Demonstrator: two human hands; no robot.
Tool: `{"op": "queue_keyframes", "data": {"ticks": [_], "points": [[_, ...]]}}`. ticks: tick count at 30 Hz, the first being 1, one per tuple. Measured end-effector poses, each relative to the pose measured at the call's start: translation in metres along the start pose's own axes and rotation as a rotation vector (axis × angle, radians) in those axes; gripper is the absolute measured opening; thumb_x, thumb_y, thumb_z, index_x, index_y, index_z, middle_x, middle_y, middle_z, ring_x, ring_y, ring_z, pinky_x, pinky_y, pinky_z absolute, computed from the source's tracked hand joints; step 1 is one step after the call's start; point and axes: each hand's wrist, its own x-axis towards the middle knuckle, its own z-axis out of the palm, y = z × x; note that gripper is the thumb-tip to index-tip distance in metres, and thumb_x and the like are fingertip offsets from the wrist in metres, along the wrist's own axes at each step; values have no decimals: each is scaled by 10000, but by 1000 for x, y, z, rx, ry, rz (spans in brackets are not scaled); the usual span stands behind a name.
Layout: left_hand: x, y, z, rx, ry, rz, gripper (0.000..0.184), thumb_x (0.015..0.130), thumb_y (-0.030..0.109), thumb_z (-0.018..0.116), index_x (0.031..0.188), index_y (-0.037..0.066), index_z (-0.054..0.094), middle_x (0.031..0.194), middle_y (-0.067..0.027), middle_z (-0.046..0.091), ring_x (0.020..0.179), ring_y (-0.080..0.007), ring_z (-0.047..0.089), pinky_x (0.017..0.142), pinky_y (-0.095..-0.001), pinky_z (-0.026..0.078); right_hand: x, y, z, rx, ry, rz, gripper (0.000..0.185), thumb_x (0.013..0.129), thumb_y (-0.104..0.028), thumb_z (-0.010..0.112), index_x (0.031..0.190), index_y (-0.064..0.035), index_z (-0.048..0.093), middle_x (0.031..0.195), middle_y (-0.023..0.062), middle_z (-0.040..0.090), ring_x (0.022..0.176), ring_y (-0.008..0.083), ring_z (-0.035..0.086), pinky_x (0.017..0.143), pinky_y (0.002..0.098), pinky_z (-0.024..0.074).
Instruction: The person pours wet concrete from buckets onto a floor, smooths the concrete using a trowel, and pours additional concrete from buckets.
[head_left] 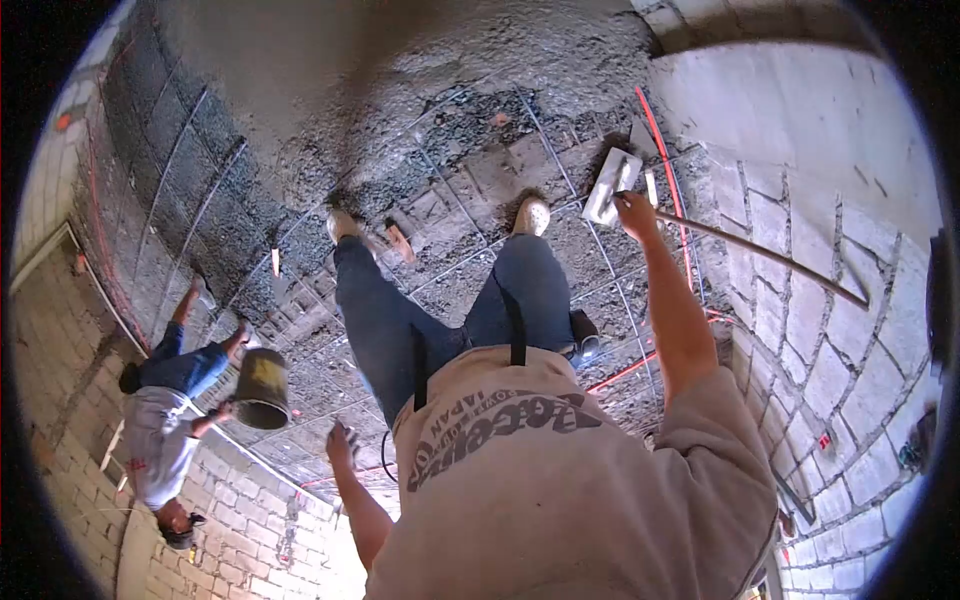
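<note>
My right hand [637,215] is closed on the handle of a finishing trowel [612,187], whose flat, pale blade sits just above the ground beside the red tubing. A long thin rod [765,252] runs from near this hand toward the block wall; whether the hand touches it I cannot tell. Down at my left side, my left hand [341,447] has its fingers curled around something small and greyish that I cannot make out. Between my shoes lies a rebar grid [465,210] over rough ground, with wet concrete [400,75] spread beyond it.
At left a co-worker [165,430] holds a dirty bucket [262,388]. Red tubing [664,160] crosses the grid near the right block wall [800,260]. A reddish-brown fragment [400,243] lies between my feet. Another block wall [240,500] stands behind the co-worker.
</note>
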Motion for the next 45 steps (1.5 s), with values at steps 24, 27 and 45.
{"op": "queue_keyframes", "data": {"ticks": [24, 27, 45], "points": [[-76, 152, 82, 116, -95, 284, 482, 905, 422, 524, 1280, 130, 445, 1194, -37, 542, 982, -230, 577, 718, -382, 462, -56, 107, -32, 114, 138, 208, 335, 814, -315, 596, 988, -29, 622, 923, 235, 627, 891, 409, 593, 772, 457, 469], [-93, 203, 100, 189, -95, 321, 473, 907, 415, 525, 1272, 123, 450, 1192, -32, 539, 989, -232, 578, 717, -367, 456, -54, 105, -33, 173, 261, 254, 256, 821, -305, 589, 923, -80, 655, 845, 209, 640, 831, 398, 605, 722, 458, 479], [-16, 533, 258, 758, -504, 933, 390, 905, 323, 558, 1097, -17, 549, 908, -43, 590, 851, -128, 529, 782, -278, 427, -36, -120, -217, 615, 561, 228, 245, 856, -222, 618, 1032, -52, 628, 845, 96, 668, 732, 138, 604, 677, 291, 483]]}}
